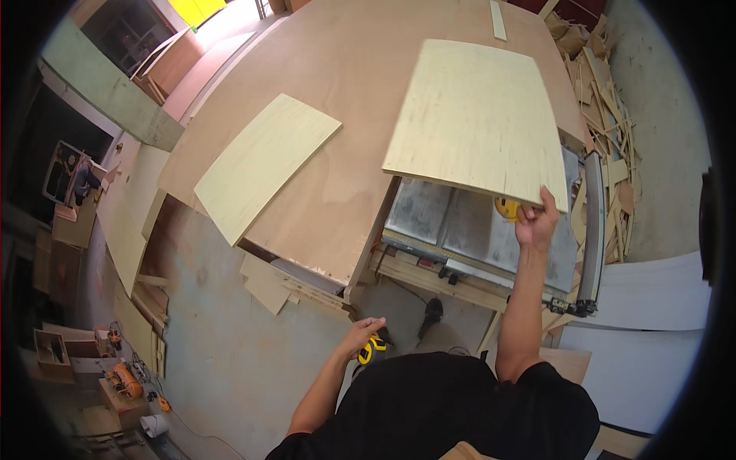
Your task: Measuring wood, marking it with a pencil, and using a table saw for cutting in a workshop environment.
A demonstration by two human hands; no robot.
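My right hand [537,221] grips the near edge of a large pale plywood panel [479,123], close to its right corner. This panel is tilted over a table saw [479,226] and hides part of the saw's metal top. A yellow part [506,208] shows under the panel edge beside that hand; its kind is unclear. Low beside my body, my left hand [360,337] is closed at a yellow and black tape measure [372,350], which it seems to hold. A second, narrower plywood panel [268,165] lies on the big wooden worktable [337,199] to the left.
A thin wood strip [498,20] lies at the worktable's far end. Wood offcuts [609,138] are heaped along the right wall. A rail [592,230] borders the saw's right side. Orange power tools [124,381] and boards stand at the lower left. Another person [86,182] is far left.
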